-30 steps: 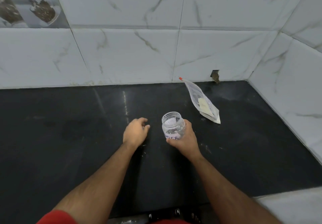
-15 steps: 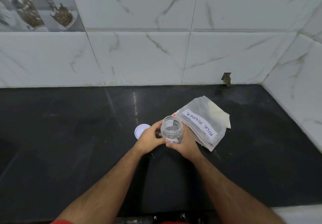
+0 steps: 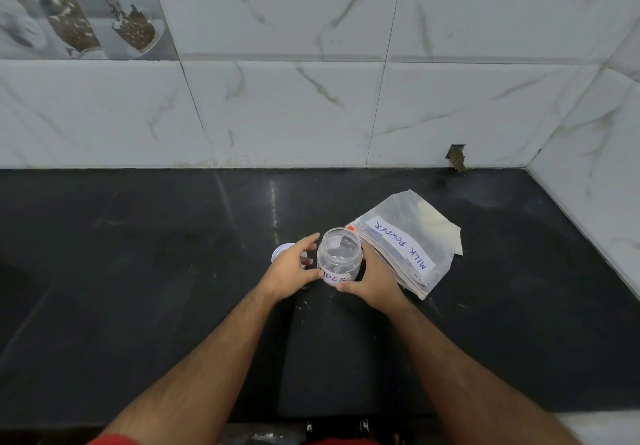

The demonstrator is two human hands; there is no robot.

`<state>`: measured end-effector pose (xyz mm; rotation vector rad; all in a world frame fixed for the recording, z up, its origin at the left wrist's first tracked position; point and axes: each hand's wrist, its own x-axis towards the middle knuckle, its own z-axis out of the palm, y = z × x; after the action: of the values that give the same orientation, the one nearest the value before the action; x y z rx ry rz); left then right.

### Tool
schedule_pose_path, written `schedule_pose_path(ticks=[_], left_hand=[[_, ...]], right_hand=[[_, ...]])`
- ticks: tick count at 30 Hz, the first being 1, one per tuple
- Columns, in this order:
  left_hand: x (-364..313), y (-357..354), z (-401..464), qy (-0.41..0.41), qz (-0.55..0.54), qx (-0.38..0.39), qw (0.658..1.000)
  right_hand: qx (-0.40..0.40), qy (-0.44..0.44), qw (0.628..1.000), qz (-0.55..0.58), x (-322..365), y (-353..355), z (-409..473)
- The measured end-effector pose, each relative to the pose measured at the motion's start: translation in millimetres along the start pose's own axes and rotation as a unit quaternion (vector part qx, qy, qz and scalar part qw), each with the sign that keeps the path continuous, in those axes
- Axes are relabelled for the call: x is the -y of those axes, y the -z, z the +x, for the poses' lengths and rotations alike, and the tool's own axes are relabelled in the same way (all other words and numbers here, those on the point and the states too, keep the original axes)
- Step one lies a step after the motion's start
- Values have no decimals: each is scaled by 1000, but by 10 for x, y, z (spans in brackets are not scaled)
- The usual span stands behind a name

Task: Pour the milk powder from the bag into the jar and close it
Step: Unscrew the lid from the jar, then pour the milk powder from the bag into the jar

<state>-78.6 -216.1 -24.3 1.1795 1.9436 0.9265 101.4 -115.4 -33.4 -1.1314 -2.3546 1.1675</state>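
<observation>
A small clear plastic jar (image 3: pixel 339 254) with a white handwritten label stands upright and lidless on the black counter. My right hand (image 3: pixel 374 280) grips its right side. My left hand (image 3: pixel 292 268) touches its left side, fingers spread and thumb on the label. The white lid (image 3: pixel 282 250) lies flat on the counter just behind my left hand, partly hidden by the fingers. To the right of the jar lies a clear zip bag (image 3: pixel 405 242) labelled "MILK POWDER", flat, with pale powder showing at its far corner.
The black counter (image 3: pixel 138 271) ends at marble-tiled walls behind and on the right (image 3: pixel 588 185). A small hole (image 3: pixel 457 157) sits at the base of the back wall. A few white powder specks lie near the jar.
One second ago only my right hand held the jar and the bag stood on edge. The bag now lies flat beside the jar, the lid shows, and my left hand has come onto the jar.
</observation>
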Motion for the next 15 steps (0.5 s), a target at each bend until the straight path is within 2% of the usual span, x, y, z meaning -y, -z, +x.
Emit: schedule_pose_path(ticks=[4, 6, 9, 11, 15], left_hand=[[-33, 131, 26, 6, -17, -102, 995], [-120, 179, 73, -5, -16, -163, 987], [-364, 164, 130, -29, -25, -214, 976], [-577, 105, 158, -48, -26, -232, 971], [-945, -57, 242, -78, 7, -236, 969]], right_hand=[[-13, -56, 997, -59, -9, 154, 15], [-61, -65, 990, -108, -43, 286, 41], [-135, -75, 970, -186, -92, 502, 81], [-130, -82, 963, -223, -120, 584, 99], [-61, -87, 948, -299, -211, 589, 123]])
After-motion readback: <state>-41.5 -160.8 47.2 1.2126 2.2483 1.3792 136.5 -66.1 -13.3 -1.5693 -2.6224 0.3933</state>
